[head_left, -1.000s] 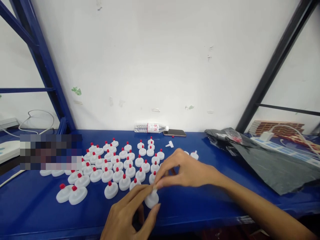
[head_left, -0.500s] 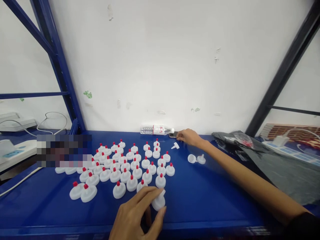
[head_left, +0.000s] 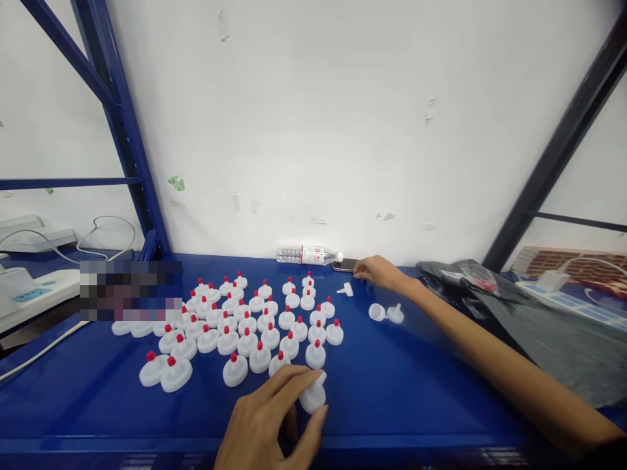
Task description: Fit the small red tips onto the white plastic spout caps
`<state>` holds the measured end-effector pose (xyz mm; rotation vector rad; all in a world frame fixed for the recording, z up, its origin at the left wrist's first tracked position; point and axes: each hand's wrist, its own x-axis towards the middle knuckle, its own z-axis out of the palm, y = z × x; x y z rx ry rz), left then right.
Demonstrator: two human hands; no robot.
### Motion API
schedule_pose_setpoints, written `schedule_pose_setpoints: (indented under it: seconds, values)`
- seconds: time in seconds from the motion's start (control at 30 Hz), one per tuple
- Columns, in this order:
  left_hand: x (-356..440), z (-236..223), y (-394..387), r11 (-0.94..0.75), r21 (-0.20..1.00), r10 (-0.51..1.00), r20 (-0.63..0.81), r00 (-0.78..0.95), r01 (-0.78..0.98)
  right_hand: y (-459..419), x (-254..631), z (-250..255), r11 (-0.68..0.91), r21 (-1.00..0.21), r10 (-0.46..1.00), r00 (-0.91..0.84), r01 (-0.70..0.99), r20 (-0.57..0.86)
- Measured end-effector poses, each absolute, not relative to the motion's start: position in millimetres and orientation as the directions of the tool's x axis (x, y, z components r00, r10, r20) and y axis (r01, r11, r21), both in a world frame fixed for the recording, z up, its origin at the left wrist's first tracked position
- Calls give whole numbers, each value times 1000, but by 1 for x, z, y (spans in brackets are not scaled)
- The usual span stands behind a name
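My left hand (head_left: 274,418), at the front edge of the table, is closed round a white nozzle cap (head_left: 313,397) with a bare spout. Beside it stand many similar white caps with red tips (head_left: 259,359). My right hand (head_left: 375,271) is far back by the wall, its fingers bent together at the right end of a dark phone (head_left: 344,265). What those fingertips hold, if anything, is hidden. Nearest in front of them lies a white spout piece (head_left: 347,289). Further forward are an upturned white cap (head_left: 377,312) and an untipped nozzle cap (head_left: 395,314).
A clear bottle (head_left: 309,255) lies along the wall. Grey plastic bags (head_left: 548,346) and a power strip (head_left: 578,303) are on the right. Another power strip (head_left: 42,294) with cables is on the left. Blue posts (head_left: 130,130) frame the table (head_left: 392,391).
My right hand has shifted slightly to the right, and more of the phone shows. The whole view has moved a little. My left hand keeps its hold on the nozzle cap.
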<state>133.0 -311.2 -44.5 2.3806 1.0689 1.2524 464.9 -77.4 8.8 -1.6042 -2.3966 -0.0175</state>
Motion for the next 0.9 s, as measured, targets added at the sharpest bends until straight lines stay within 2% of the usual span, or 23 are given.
schedule_pose_setpoints:
  seconds: [0.17, 0.37, 0.6, 0.77, 0.9]
  values:
    - [132, -46, -310, -714, 503, 689, 627, 363, 486, -75, 469, 3, 392, -198, 911, -350, 898, 217]
    - [132, -48, -309, -721, 496, 681, 635, 365, 483, -78, 482, 16, 317, -203, 911, -237, 927, 339]
    - [132, -48, -309, -719, 495, 681, 641, 354, 487, -76, 477, 1, 422, -274, 900, -362, 864, 243]
    - [132, -48, -309, -725, 490, 674, 646, 357, 483, -78, 472, 0, 432, -296, 891, -353, 852, 285]
    - [132, -48, -309, -724, 491, 675, 650, 349, 485, -90, 470, 27, 428, -330, 879, -302, 841, 369]
